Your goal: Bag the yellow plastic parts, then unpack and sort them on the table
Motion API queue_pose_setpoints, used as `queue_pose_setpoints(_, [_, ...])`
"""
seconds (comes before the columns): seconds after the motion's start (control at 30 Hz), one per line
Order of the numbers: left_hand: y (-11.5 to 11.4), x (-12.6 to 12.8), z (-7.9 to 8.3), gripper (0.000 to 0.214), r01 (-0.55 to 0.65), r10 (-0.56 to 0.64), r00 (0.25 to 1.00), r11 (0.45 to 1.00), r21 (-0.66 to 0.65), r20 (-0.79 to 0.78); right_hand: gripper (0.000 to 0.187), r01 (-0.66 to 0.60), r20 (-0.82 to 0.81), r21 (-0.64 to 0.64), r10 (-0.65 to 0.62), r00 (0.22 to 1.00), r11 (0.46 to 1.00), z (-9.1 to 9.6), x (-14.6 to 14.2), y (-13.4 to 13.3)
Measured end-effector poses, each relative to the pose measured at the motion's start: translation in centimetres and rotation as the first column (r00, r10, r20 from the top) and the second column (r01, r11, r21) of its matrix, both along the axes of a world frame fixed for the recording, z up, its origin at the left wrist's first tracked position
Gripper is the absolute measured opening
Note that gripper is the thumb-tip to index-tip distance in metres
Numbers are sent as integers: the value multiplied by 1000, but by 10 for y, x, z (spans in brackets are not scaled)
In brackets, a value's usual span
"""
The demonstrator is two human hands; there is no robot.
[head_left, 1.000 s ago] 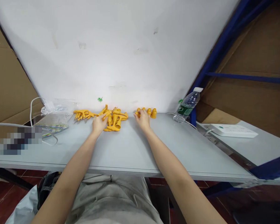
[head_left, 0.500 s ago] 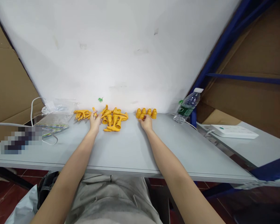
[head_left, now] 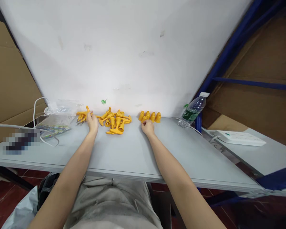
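Observation:
My left hand (head_left: 92, 121) is closed on a yellow pin-shaped part (head_left: 87, 109) that sticks up above its fingers, right beside a row of similar yellow parts with metal ends (head_left: 81, 116). A loose heap of yellow plastic parts (head_left: 114, 120) lies at the middle back of the grey table (head_left: 133, 152). My right hand (head_left: 147, 126) is curled around a small yellow cap (head_left: 144, 119), just in front of a row of yellow caps (head_left: 152, 116) standing by the wall.
A clear plastic bag (head_left: 54, 119) and a white cable (head_left: 38, 127) lie at the left. A plastic water bottle (head_left: 193, 108) leans at the back right. A white power strip (head_left: 240, 138) rests on the neighbouring table. Cardboard and blue shelf beams flank the table.
My left hand lifted a yellow pin part out of the heap and carried it left to the row with metal ends. My right hand took a cap and drew back slightly.

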State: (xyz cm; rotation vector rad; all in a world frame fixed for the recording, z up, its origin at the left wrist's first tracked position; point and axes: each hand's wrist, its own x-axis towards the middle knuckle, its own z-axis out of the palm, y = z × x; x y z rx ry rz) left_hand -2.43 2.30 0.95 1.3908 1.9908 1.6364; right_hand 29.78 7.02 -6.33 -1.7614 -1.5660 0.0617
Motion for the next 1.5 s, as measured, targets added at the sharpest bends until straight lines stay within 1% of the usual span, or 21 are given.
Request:
queue_pose_setpoints(0.07, [1, -7, 2, 43, -70, 68, 997, 994, -88, -24, 13, -11, 56, 44, 8, 998, 999, -5, -2, 0])
queue_pose_setpoints(0.1, [1, -10, 3, 42, -89, 85, 996, 986, -142, -32, 14, -16, 81, 70, 10, 997, 997, -6, -3, 0])
queue_pose_setpoints(0.13, [2, -14, 4, 43, -92, 78, 994, 977, -194, -74, 16, -20, 104, 95, 10, 995, 995, -8, -4, -1])
queue_pose_setpoints(0.2, [3, -23, 3, 44, -82, 34, 982, 961, -263, -184, 20, -33, 150, 132, 13, 989, 991, -7, -8, -3])
queue_pose_setpoints(0.3, [8, -41, -5, 47, -56, -65, 939, 940, -336, -337, 23, -94, 224, 150, 59, 973, 984, 2, -17, -9])
queue_pose_setpoints(0.4, [14, -58, -15, 47, -41, -169, 891, 894, -445, -421, 24, -209, 287, 127, 166, 944, 970, 16, -33, -19])
queue_pose_setpoints(0.47, [18, -64, -19, 47, -36, -224, 865, 865, -501, -450, 27, -305, 299, 102, 263, 917, 947, 25, -46, -28])
queue_pose_setpoints(0.53, [20, -66, -22, 49, -33, -254, 843, 855, -517, -473, 30, -411, 283, 67, 378, 882, 909, 32, -60, -36])
queue_pose_setpoints(0.6, [21, -65, -23, 52, -34, -261, 835, 854, -519, -485, 33, -512, 256, 22, 490, 833, 859, 37, -73, -45])
queue_pose_setpoints(0.67, [22, -63, -23, 52, -37, -259, 833, 856, -516, -489, 36, -555, 238, -55, 551, 800, 830, 42, -85, -53])
queue_pose_setpoints(0.77, [22, -58, -22, 49, -44, -246, 835, 862, -506, -492, 41, -529, 203, -194, 561, 802, 826, 49, -97, -62])
queue_pose_setpoints(0.9, [20, -51, -18, 41, -61, -212, 853, 867, -495, -477, 43, -440, 123, -308, 494, 861, 844, 56, -104, -64])
queue_pose_setpoints(1.0, [20, -44, -10, 33, -63, -176, 883, 875, -480, -436, 40, -402, 23, -343, 436, 900, 849, 56, -106, -60])
queue_pose_setpoints(1.07, [19, -39, -2, 30, -75, -118, 923, 879, -470, -366, 35, -395, -54, -348, 403, 914, 850, 52, -106, -55])
queue_pose_setpoints(1.17, [18, -28, 11, 36, -123, 29, 975, 896, -428, -218, 20, -386, -144, -294, 359, 922, 874, 43, -103, -49])
queue_pose_setpoints(1.23, [17, -19, 19, 42, -122, 66, 984, 925, -359, -164, 18, -365, -193, -219, 327, 925, 905, 38, -100, -44])
queue_pose_setpoints(1.27, [17, -14, 22, 44, -94, 44, 985, 947, -308, -165, 19, -349, -209, -173, 312, 927, 921, 36, -99, -42])
queue_pose_setpoints(1.33, [13, -3, 26, 48, 25, -66, 974, 982, -187, -217, 21, -306, -214, -71, 285, 934, 949, 34, -95, -39])
queue_pose_setpoints(1.4, [8, 9, 30, 52, 191, -204, 917, 979, -74, -342, 27, -270, -169, 30, 271, 948, 963, 35, -93, -38])
queue_pose_setpoints(1.43, [4, 15, 32, 54, 270, -259, 866, 962, -37, -428, 31, -262, -125, 78, 270, 955, 962, 37, -92, -38])
queue_pose_setpoints(1.5, [-6, 27, 36, 55, 383, -322, 729, 923, -29, -604, 37, -274, 0, 170, 278, 960, 946, 41, -91, -40])
